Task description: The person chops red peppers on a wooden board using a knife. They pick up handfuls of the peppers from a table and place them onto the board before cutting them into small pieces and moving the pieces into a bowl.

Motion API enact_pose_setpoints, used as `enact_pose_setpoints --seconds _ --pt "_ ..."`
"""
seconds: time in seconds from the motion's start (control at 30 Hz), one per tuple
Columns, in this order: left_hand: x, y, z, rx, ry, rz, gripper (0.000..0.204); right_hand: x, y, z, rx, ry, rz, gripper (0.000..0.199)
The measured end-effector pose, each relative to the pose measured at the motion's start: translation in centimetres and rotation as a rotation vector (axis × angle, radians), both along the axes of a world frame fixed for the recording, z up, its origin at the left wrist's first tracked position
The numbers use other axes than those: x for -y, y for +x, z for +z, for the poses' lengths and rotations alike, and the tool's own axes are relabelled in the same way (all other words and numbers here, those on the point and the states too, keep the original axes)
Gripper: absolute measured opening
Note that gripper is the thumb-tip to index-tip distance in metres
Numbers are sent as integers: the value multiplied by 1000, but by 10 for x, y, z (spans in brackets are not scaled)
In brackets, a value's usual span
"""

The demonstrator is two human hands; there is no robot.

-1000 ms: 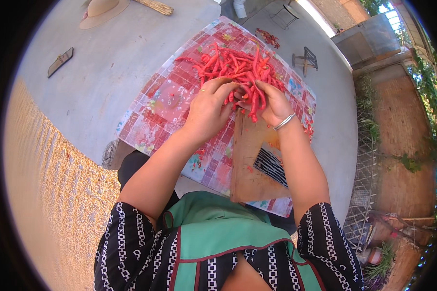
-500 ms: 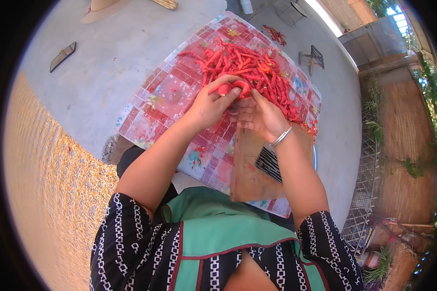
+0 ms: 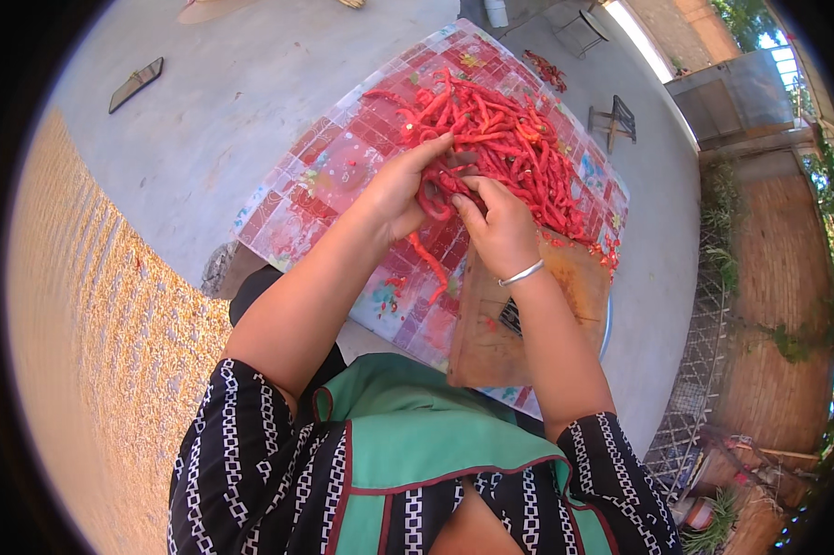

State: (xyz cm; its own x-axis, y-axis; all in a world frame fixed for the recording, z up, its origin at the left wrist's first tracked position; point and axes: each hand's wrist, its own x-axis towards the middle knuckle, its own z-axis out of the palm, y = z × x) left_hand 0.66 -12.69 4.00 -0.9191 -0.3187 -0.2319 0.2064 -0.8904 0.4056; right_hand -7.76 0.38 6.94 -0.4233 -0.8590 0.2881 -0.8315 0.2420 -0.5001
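Note:
Several long red chili peppers [image 3: 435, 197] are bunched between my two hands over the patterned table. My left hand [image 3: 403, 190] is closed around them, its thumb pointing up along the bunch. From the other side my right hand [image 3: 503, 227], with a silver bangle at the wrist, pinches at the same peppers; its fingertips are partly hidden behind them. One long chili pepper [image 3: 428, 268] slants down below my left hand, and whether it is held or lies on the cloth I cannot tell. Just beyond my hands spreads a large heap of red chili peppers [image 3: 528, 157].
A wooden board [image 3: 482, 342] lies on the near right of the table [image 3: 292, 199], with a dark slotted piece [image 3: 509, 317] partly behind my right forearm. Yellow grain [image 3: 140, 324] covers the floor at left. A small folding stool [image 3: 614, 122] stands beyond the table.
My right hand has closed from spread fingers to a pinch on the peppers. A long chili now slants below my left hand. The whole view has shifted slightly.

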Motion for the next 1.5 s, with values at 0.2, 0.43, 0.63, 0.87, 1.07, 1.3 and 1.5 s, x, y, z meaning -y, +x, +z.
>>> enact_pose_setpoints --seconds 0.2,0.43,0.63,0.87,1.07,1.3,1.5 --pt "8 -2 -13 -100 53 5 18 -6 3 -5 357 -89 -69 19" --pt "11 -3 -15 -106 124 109 21 -9 -2 4 891 -30 -54 23" --pt "10 -3 -3 4 99 295 23 -9 -6 -3 1018 -206 -83 20" --pt "3 -3 0 113 -111 576 24 23 40 1 426 -189 -109 19" --pt "-5 -2 -1 158 -214 490 26 37 36 -10 24 -183 -24 17" --pt "4 7 5 58 -973 217 30 41 2 24 -170 -159 49 16" --pt "41 29 18 173 -505 523 29 18 8 14 184 86 -55 22"
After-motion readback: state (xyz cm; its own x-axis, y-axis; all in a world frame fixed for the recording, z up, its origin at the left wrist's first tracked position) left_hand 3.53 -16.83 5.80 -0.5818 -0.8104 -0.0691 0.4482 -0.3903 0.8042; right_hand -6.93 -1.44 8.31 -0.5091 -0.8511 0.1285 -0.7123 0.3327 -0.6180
